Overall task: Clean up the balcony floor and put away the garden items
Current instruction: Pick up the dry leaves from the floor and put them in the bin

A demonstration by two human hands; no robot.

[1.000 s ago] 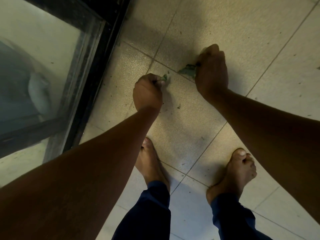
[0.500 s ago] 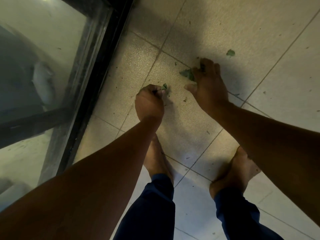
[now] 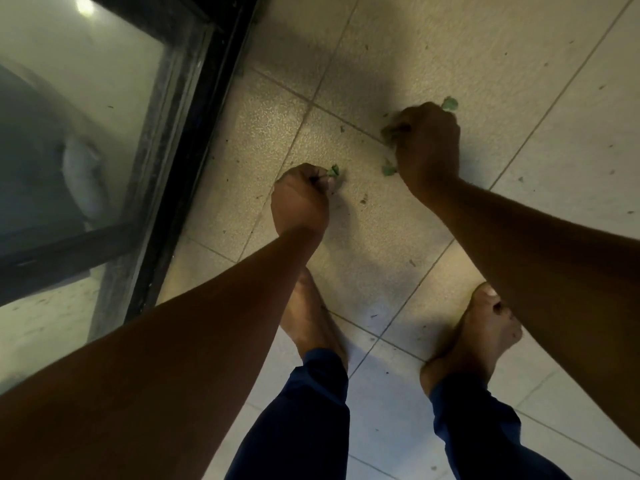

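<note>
I look down at a beige tiled balcony floor [image 3: 433,57] strewn with small leaf bits. My left hand [image 3: 299,202] is curled into a fist that holds small green leaf pieces [image 3: 333,170] poking out past the fingers. My right hand [image 3: 427,143] is down at the floor with fingers curled round a clump of green leaves [image 3: 389,133]. Another green leaf [image 3: 450,104] lies at its fingertips, and one small piece [image 3: 388,170] lies on the tile beside its wrist.
A black-framed glass panel [image 3: 194,140] runs along the left of the floor. My bare feet [image 3: 311,317] stand on the tiles below my hands, in dark blue trousers [image 3: 298,420]. Tiny dark specks of debris [image 3: 363,201] dot the tiles.
My right hand, spread open on the floor half a second ago, has closed round leaves and reached the leaf that lay farther out. My left fist has stayed put with its leaf bits.
</note>
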